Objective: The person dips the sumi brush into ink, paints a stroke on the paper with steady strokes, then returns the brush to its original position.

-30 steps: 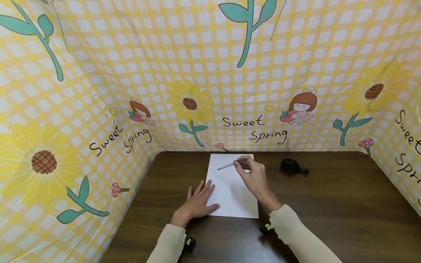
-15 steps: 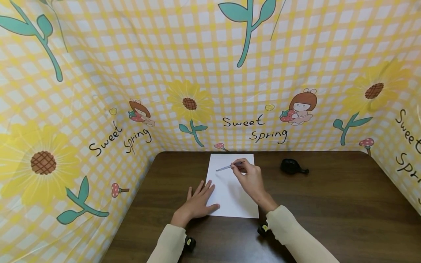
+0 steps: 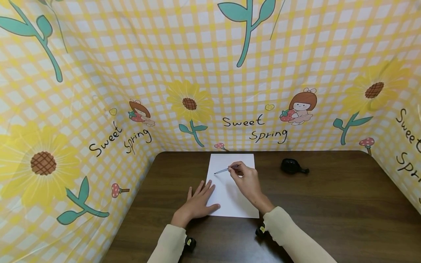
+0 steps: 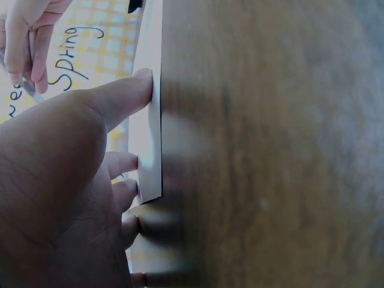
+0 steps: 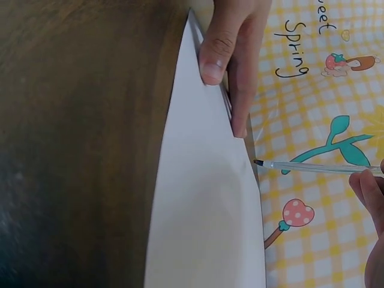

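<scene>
A white sheet of paper (image 3: 231, 193) lies on the dark wooden table. My left hand (image 3: 195, 202) rests flat at its left edge, fingers spread, thumb over the lower left part. In the left wrist view, the thumb (image 4: 123, 96) lies along the sheet. My right hand (image 3: 247, 180) pinches a slim pen (image 3: 222, 171) over the upper part of the paper. In the right wrist view, the pen (image 5: 315, 167) has a clear barrel and a dark tip pointing at the left hand. The tip appears slightly above the sheet; contact cannot be told. I see no clear marks on the paper.
A rounded black object with a narrow spout-like end (image 3: 292, 166) lies right of the paper, near the back. A yellow checked cloth (image 3: 204, 54) with printed flowers surrounds the table (image 3: 329, 204) at the back and sides. Black cameras sit at both wrists.
My right hand has moved a little left and toward the front, taking the pen tip the same way over the paper. The left hand and the sheet stay still.
</scene>
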`<state>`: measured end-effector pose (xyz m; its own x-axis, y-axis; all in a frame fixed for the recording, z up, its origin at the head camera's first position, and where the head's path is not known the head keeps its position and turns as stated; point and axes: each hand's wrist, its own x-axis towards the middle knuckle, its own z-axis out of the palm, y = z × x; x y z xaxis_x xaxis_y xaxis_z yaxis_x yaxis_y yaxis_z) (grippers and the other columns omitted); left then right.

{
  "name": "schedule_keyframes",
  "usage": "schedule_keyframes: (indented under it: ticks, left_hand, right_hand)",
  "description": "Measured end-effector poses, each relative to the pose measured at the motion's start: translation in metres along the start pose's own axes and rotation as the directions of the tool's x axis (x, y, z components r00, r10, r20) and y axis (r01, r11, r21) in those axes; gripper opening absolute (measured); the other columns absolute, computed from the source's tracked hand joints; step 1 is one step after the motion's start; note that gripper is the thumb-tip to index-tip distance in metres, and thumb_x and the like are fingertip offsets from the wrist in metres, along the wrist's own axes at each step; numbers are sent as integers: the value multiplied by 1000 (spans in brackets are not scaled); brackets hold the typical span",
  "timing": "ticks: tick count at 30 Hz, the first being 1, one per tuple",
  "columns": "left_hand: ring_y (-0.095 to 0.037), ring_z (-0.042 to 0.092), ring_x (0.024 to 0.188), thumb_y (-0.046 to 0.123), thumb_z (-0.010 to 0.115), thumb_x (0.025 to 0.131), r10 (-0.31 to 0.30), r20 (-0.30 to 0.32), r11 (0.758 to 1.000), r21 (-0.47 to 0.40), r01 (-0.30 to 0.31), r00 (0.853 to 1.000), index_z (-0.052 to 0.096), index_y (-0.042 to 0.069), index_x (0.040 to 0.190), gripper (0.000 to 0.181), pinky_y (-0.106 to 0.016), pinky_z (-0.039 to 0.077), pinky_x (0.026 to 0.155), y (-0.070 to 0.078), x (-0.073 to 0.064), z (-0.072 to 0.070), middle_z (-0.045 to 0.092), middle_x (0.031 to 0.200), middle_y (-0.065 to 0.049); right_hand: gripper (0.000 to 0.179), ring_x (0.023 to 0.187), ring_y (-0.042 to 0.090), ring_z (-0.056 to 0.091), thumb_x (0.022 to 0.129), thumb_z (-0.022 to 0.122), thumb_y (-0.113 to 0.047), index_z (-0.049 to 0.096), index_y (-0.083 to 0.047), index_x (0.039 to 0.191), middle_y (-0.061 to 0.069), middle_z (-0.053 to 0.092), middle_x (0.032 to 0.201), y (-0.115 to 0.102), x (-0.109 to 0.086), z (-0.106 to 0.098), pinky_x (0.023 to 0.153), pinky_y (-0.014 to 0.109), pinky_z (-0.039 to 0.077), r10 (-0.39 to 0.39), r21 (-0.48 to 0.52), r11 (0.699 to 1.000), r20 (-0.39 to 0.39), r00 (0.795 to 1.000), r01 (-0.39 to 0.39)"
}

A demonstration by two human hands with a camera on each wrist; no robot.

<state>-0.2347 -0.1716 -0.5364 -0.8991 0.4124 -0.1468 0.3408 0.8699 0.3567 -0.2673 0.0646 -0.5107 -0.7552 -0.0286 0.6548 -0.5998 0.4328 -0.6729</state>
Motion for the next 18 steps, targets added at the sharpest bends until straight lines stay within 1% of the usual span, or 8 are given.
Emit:
schedule_keyframes:
  ticks: [11,18]
  left_hand:
    - [-37,11,168,62,62,101,-3,6,1000,-8,3,1000,34,15,169,87,-78,3,125,0,-1,0,19,180,-6]
    - [-37,10,168,62,61,101,-11,7,1000,-7,11,1000,33,15,169,87,-78,3,126,1,-1,-1,18,180,-6]
  right_hand:
    - [4,88,19,82,99,75,-8,75,-7,103,9,82,97,1,-5,4,76,28,65,22,-61,998,22,1000,-21]
    - [5,85,20,82,98,76,-5,74,-7,102,8,81,95,-3,-4,5,73,31,66,-4,-103,995,33,999,8]
